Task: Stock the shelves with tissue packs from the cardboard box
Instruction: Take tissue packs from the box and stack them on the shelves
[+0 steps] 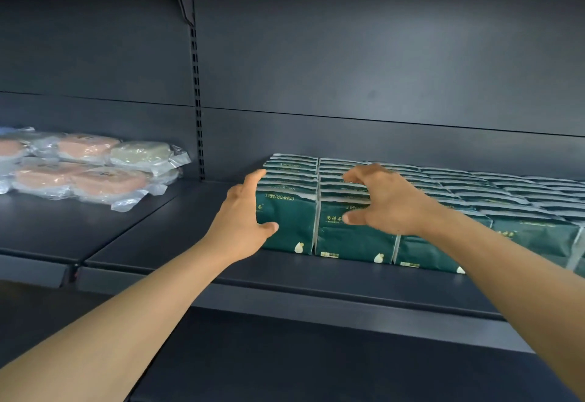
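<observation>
Dark green tissue packs (357, 243) stand in tight rows on the dark metal shelf (285, 284), running from the middle off to the right edge. My left hand (243, 211) presses flat against the left side of the leftmost pack (291, 234), fingers straight and thumb on its front face. Over the second column arches my right hand (386, 202), fingertips touching the pack tops and thumb resting on the front face. Neither hand lifts a pack. The cardboard box is out of view.
On the neighbouring shelf bay to the left lie several round pink and pale items in clear plastic wrap (88, 167). A slotted upright (198, 101) divides the two bays. Bare shelf lies between the wrapped items and the tissue packs. A lower shelf (316, 370) is below.
</observation>
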`<state>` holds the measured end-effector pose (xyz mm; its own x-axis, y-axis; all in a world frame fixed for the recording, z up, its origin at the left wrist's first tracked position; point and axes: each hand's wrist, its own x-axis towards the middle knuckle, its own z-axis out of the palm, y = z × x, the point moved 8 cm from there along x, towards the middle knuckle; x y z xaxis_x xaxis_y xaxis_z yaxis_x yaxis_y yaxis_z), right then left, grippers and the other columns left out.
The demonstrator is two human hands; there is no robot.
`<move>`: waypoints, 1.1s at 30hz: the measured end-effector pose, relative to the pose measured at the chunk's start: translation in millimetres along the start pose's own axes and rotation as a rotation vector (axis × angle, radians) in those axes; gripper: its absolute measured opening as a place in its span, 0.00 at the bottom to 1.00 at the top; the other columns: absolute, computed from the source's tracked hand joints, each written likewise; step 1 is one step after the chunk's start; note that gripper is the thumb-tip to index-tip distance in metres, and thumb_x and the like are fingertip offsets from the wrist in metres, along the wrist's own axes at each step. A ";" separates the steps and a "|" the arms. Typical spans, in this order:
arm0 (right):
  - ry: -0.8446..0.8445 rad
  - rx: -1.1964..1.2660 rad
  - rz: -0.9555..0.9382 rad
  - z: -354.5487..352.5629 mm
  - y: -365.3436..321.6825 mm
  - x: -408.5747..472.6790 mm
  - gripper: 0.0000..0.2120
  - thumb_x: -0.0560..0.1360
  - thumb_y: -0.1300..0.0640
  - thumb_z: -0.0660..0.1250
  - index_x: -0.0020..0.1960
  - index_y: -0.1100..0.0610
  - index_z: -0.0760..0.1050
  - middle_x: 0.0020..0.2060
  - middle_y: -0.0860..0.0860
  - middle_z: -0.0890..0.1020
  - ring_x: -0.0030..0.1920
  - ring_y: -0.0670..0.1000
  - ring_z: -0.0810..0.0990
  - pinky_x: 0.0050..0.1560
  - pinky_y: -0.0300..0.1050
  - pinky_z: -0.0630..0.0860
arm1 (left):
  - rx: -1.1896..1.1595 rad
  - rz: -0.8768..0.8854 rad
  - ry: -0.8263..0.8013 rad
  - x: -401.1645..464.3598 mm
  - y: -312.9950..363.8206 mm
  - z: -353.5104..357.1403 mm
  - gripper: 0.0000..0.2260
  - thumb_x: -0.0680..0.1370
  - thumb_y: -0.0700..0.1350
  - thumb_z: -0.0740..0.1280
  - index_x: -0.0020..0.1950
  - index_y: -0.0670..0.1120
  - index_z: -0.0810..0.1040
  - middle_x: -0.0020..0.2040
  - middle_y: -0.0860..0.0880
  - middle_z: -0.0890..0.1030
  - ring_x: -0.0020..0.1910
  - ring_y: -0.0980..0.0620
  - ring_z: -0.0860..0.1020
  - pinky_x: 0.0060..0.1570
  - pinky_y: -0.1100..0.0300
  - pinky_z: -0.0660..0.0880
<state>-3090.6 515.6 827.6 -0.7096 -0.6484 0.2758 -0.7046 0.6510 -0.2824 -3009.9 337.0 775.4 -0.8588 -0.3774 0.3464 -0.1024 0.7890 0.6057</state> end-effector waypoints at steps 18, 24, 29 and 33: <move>0.138 -0.076 0.023 14.9 0.3 -12.2 0.30 0.73 0.52 0.69 0.71 0.54 0.61 0.67 0.52 0.67 0.69 0.54 0.63 0.70 0.49 0.62 | 0.019 -0.045 0.036 3.3 -4.8 -8.9 0.28 0.76 0.43 0.67 0.73 0.52 0.60 0.49 0.46 0.75 0.51 0.43 0.74 0.49 0.54 0.71; 0.247 0.027 0.001 -19.8 -0.5 -50.7 0.32 0.73 0.50 0.69 0.72 0.52 0.59 0.69 0.49 0.65 0.71 0.51 0.58 0.68 0.43 0.58 | -0.001 0.079 0.172 -13.1 37.5 -30.2 0.27 0.76 0.47 0.68 0.73 0.51 0.61 0.71 0.48 0.65 0.70 0.48 0.64 0.64 0.52 0.64; 0.248 0.029 0.039 -33.0 23.5 -104.4 0.32 0.73 0.50 0.69 0.72 0.51 0.59 0.68 0.47 0.65 0.71 0.49 0.58 0.63 0.37 0.57 | -0.073 0.249 0.097 -41.5 101.7 -8.3 0.23 0.76 0.46 0.68 0.69 0.52 0.65 0.67 0.52 0.72 0.66 0.52 0.70 0.61 0.54 0.67; 0.278 0.081 0.134 -50.2 63.0 -168.3 0.29 0.73 0.50 0.68 0.70 0.51 0.61 0.65 0.45 0.68 0.67 0.46 0.66 0.59 0.35 0.62 | -0.086 0.345 -0.045 -80.2 159.1 33.4 0.20 0.76 0.47 0.67 0.66 0.54 0.67 0.62 0.55 0.76 0.60 0.56 0.74 0.60 0.53 0.71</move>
<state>-3015.7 685.6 809.5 -0.7779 -0.4188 0.4685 -0.6100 0.6825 -0.4027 -2974.1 509.0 820.1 -0.8571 -0.0722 0.5101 0.2387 0.8218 0.5173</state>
